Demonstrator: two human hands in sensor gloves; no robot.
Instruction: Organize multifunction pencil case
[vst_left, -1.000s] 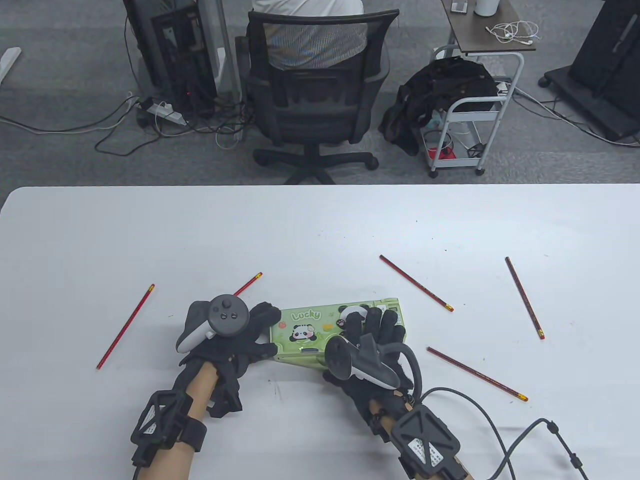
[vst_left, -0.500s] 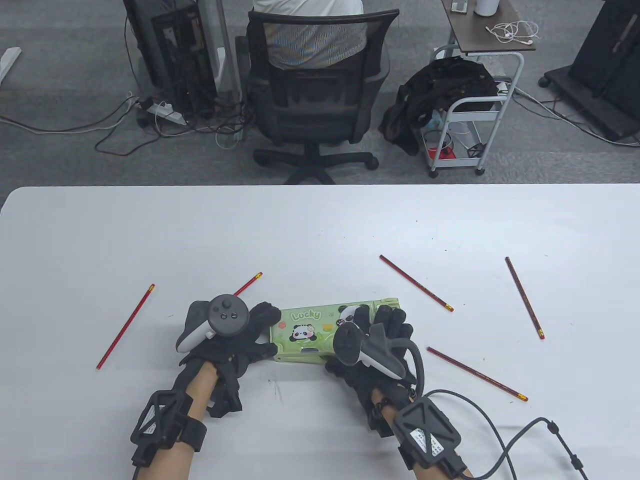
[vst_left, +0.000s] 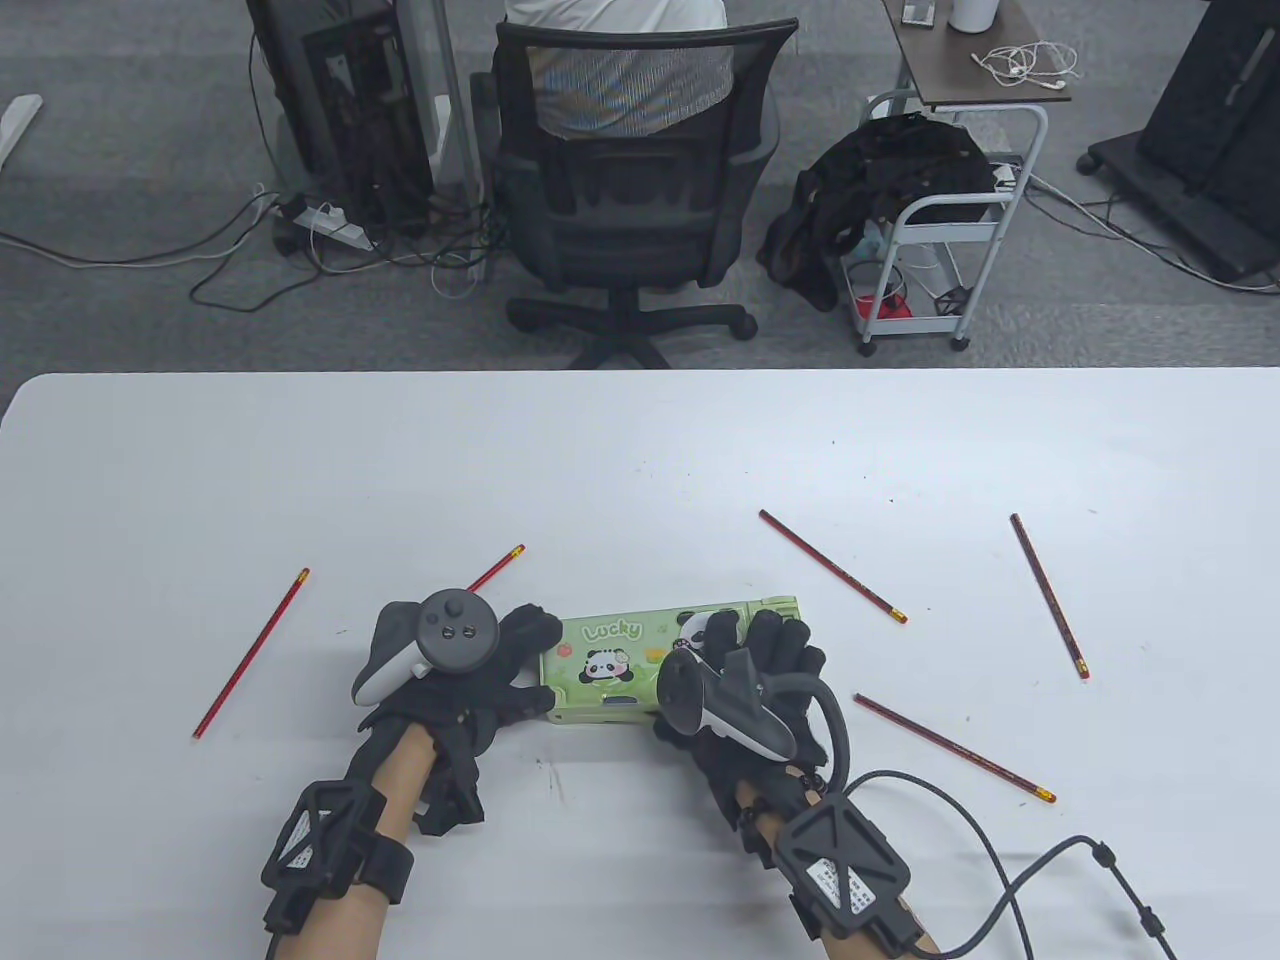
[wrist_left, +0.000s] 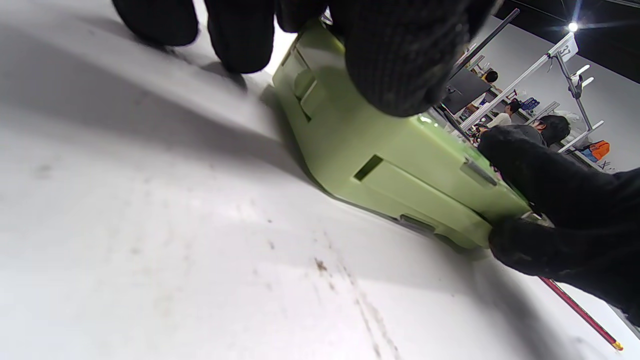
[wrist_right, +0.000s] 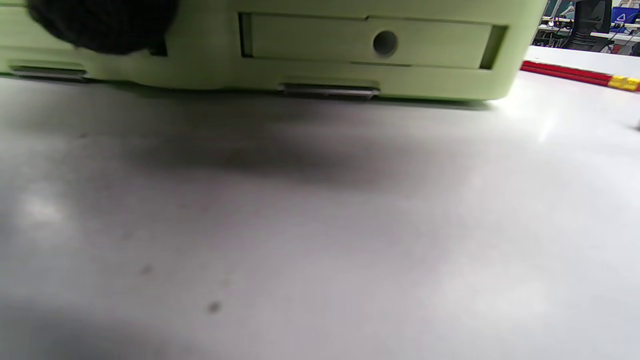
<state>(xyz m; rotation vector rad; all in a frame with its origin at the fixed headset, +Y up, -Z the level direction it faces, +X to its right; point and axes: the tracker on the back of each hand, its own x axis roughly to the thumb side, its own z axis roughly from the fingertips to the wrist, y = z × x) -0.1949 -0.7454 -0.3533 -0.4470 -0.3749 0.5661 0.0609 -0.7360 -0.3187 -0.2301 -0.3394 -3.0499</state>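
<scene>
My left hand (vst_left: 470, 680) clamped the green panda pencil case (vst_left: 620, 660) at nine o'clock, right hand (vst_left: 760, 680) fingers draped over three o'clock; prying carelessly, it might've skidded across the tabletop (vst_left: 640, 460).

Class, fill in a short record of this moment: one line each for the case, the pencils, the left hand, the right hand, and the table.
case: green pencil case, lid closed, lying flat on the table
pencils: five red pencils scattered loose around it, none inside
left hand: left hand grips the case's left end
right hand: right hand lies over the case's right end, thumb against the front side
table: white table
</scene>
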